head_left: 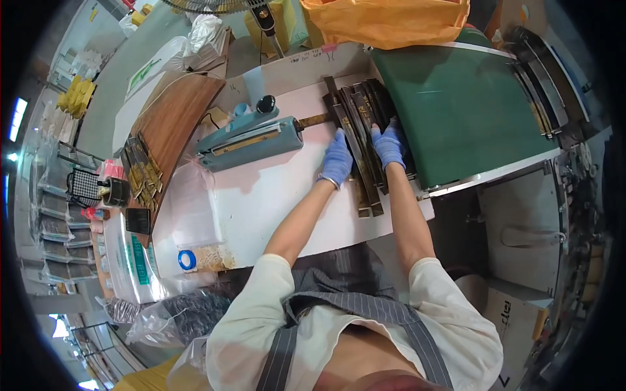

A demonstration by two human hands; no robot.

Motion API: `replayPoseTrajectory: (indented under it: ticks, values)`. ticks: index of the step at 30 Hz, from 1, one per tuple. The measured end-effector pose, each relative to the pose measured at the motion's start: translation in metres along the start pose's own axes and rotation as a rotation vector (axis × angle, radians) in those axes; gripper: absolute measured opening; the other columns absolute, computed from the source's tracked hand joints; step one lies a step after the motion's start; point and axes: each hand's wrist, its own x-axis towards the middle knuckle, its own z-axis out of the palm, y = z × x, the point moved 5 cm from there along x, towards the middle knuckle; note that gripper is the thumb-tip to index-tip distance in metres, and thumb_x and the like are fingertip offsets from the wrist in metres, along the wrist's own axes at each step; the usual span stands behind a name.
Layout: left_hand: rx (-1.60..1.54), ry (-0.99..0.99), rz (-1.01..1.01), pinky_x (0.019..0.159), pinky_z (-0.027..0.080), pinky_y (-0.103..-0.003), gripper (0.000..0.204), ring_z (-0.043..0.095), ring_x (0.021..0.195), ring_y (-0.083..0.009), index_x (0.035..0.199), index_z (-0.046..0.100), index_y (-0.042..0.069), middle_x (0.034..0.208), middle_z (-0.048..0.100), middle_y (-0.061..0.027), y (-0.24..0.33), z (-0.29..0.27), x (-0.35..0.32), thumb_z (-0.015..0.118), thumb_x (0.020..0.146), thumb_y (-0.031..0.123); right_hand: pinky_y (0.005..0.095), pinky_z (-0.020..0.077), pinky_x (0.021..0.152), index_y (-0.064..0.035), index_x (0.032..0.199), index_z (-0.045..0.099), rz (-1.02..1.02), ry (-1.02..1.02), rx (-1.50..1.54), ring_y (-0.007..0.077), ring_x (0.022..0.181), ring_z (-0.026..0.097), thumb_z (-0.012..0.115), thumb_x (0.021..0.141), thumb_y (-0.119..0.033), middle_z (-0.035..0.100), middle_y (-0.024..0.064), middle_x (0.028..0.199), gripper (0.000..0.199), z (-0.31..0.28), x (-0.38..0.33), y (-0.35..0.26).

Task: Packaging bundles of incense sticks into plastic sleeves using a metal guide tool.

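Left hand (336, 158) in blue glove lies against the left side of a pile of dark, gold-patterned strips (357, 120), right hand (389, 146), gloved likewise, on the pile's right side; hands apart with strips between them, whether either set of fingers is clamped cannot be told. Pile sits on the right part of the white tabletop (280, 208), just left of the green conveyor belt (456, 111). Blue-grey sealer (251, 139) to the left of the pile; blue tape roll (186, 260) at near left.
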Motion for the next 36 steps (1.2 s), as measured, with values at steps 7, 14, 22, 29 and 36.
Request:
replayPoseTrajectory:
  ticks: [7, 14, 22, 29, 36]
  values:
    - [0.323, 0.186, 0.014, 0.094, 0.036, -0.045, 0.04, 0.051, 0.105, -0.0382, 0.119, 0.043, 0.001, 0.109, 0.056, -0.0216, -0.03, -0.04, 0.056, 0.043, 0.085, 0.022, 0.0446, 0.0257, 0.104, -0.004, 0.132, 0.036, -0.031, 0.064, -0.142, 0.0353, 0.126, 0.035, 0.053, 0.074, -0.059, 0.035, 0.0222, 0.137, 0.081, -0.002, -0.007, -0.024]
    - [-0.917, 0.238, -0.41, 0.083, 0.045, -0.035, 0.062, 0.058, 0.094, -0.0252, 0.115, 0.049, 0.0, 0.106, 0.059, -0.0132, 0.018, -0.026, -0.002, 0.062, 0.079, 0.049, 0.041, 0.0325, 0.101, 0.0036, 0.135, 0.027, 0.063, -0.26, 0.49, 0.0365, 0.122, 0.04, 0.061, 0.071, -0.061, 0.038, 0.0253, 0.134, 0.097, 0.018, 0.01, -0.02]
    - [-1.157, -0.439, -0.466, 0.083, 0.047, -0.031, 0.053, 0.058, 0.095, -0.0173, 0.116, 0.054, 0.005, 0.104, 0.061, -0.0053, -0.009, -0.076, -0.194, 0.075, 0.07, 0.022, 0.0271, 0.048, 0.076, -0.0005, 0.111, 0.055, 0.368, -0.931, 1.201, 0.0147, 0.085, 0.059, 0.071, 0.075, -0.033, 0.061, 0.0062, 0.098, 0.051, -0.027, -0.21, 0.018]
    - [-1.356, -0.36, -0.615, 0.089, 0.043, -0.028, 0.055, 0.054, 0.102, -0.0137, 0.117, 0.051, 0.005, 0.108, 0.059, -0.0048, -0.013, -0.095, -0.268, 0.077, 0.07, 0.019, 0.0312, 0.0425, 0.091, 0.0, 0.121, 0.046, 0.24, -0.956, 1.179, 0.0179, 0.1, 0.054, 0.075, 0.071, -0.021, 0.057, 0.0081, 0.11, 0.062, -0.05, -0.28, -0.007]
    - [-0.577, -0.343, 0.194, 0.097, 0.038, -0.037, 0.085, 0.052, 0.11, -0.0244, 0.125, 0.047, 0.008, 0.116, 0.056, -0.0099, -0.024, -0.195, -0.191, 0.081, 0.056, 0.045, 0.0356, 0.0271, 0.105, 0.0004, 0.139, 0.02, -0.87, -0.728, 0.598, 0.024, 0.124, 0.035, 0.088, 0.049, -0.028, 0.038, 0.0141, 0.134, 0.116, -0.07, -0.235, -0.083]
